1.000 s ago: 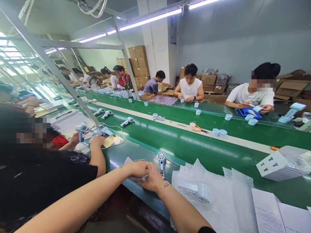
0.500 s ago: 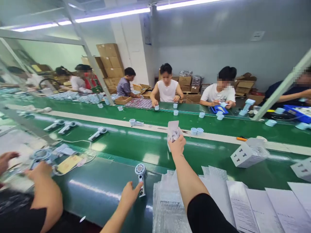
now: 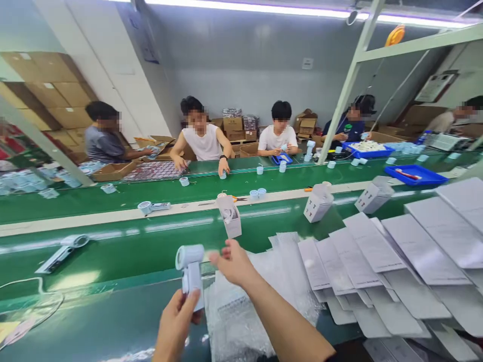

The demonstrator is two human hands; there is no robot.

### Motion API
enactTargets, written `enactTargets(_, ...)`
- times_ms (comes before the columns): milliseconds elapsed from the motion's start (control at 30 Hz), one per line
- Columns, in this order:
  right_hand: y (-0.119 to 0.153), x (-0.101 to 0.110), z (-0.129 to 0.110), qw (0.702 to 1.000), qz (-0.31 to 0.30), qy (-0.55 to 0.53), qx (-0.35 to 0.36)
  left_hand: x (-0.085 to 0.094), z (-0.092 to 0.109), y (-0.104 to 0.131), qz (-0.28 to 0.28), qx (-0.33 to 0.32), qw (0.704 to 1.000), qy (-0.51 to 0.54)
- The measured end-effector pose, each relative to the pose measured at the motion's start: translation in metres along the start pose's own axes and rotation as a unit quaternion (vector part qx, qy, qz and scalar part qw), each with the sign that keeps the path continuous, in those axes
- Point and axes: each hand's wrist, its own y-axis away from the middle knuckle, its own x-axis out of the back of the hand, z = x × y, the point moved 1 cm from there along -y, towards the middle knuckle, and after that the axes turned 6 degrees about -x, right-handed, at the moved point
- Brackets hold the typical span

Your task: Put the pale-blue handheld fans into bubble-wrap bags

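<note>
My left hand [image 3: 179, 311] is wrapped round the handle of a pale blue handheld fan [image 3: 192, 269], held upright above the near bench. Just right of the fan's head, my right hand [image 3: 236, 264] is in the air with fingers apart and nothing in it; its fingertips are blurred. Beneath my right forearm lies a pile of clear bubble-wrap bags [image 3: 260, 311]. A small open white box [image 3: 229, 218] with crumpled white wrapping inside stands on the green belt beyond my right hand.
Fanned white booklets [image 3: 362, 246] cover the right side. Two more white boxes, one nearer [image 3: 318, 203], stand on the belt. Another fan [image 3: 68, 251] lies at left. Co-workers sit across the line, near a blue tray [image 3: 415, 175]. A slanted post [image 3: 345, 95] rises at right.
My left hand has picked up the fan from the bench. My right hand has let go of the white box on the belt and drawn back toward the fan. The view has turned right.
</note>
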Motion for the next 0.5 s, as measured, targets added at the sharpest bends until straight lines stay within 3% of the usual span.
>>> enactTargets(67,0.042,0.016,-0.003,0.988,-0.062,-0.140,0.004,-0.032,0.029,0.025,-0.101,-0.097,0.987,-0.077)
enactTargets(133,0.074,0.047,-0.001,0.968,-0.024,-0.245,0.047,-0.067,0.053,0.037,-0.232,-0.178,0.947,-0.133)
enactTargets(200,0.097,0.089,0.011,0.946,0.051,-0.317,0.053,-0.106,0.073,0.028,-0.347,-0.184,0.910,-0.133)
enactTargets(233,0.107,0.111,0.020,0.934,0.075,-0.348,0.035,-0.126,0.081,0.014,-0.368,-0.169,0.905,-0.130)
enactTargets(267,0.116,0.133,0.030,0.922,0.093,-0.375,0.010,-0.146,0.088,-0.004,-0.348,-0.157,0.914,-0.135)
enactTargets(300,0.125,0.153,0.042,0.912,0.108,-0.396,-0.011,-0.167,0.093,-0.025,-0.290,-0.163,0.929,-0.162)
enactTargets(367,0.140,0.185,0.069,0.899,0.097,-0.425,-0.048,-0.213,0.098,-0.067,-0.220,-0.170,0.935,-0.219)
enactTargets(433,0.150,0.206,0.097,0.888,0.068,-0.447,-0.081,-0.256,0.093,-0.099,-0.211,-0.158,0.925,-0.274)
enactTargets(500,0.154,0.219,0.124,0.881,0.047,-0.460,-0.102,-0.291,0.081,-0.116,-0.227,-0.128,0.912,-0.316)
